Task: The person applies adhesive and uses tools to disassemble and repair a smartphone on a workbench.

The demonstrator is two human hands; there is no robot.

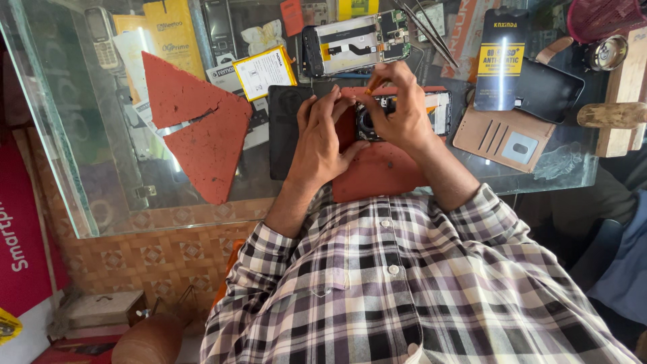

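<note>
In the middle of the frame, the left hand point(322, 138) and right hand point(397, 108) are holding an opened phone point(404, 111) on a red mat point(377, 172).

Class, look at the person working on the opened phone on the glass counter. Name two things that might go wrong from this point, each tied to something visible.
1. The right hand holds an orange-tipped tool over the opened phone; a slip might scratch the exposed parts.
2. The left hand steadies the phone from only one side on the red mat, so the phone may shift. A second opened phone and a loose battery lie close by, so parts might get mixed up.
</note>
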